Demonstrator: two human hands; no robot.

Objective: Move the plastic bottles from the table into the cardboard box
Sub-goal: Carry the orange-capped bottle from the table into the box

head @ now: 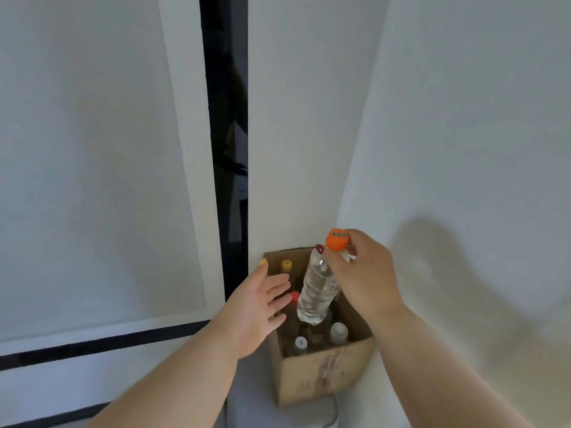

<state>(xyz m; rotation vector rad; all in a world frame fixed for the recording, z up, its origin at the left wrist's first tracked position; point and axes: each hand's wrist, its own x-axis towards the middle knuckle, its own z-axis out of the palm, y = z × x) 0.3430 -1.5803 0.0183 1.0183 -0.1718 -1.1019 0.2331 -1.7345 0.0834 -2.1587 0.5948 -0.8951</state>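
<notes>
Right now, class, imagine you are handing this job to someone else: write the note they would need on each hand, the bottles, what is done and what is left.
Right hand: grips a clear bottle at its neck, just under the orange cap; the bottle hangs base down over the open cardboard box.
Left hand: open, empty, fingers spread at the box's left edge.
Done: several bottles already stand in the box, among them a yellow cap, a red cap and two white caps.
Left: lower and release this bottle. The table is out of view, so check it for more.
</notes>
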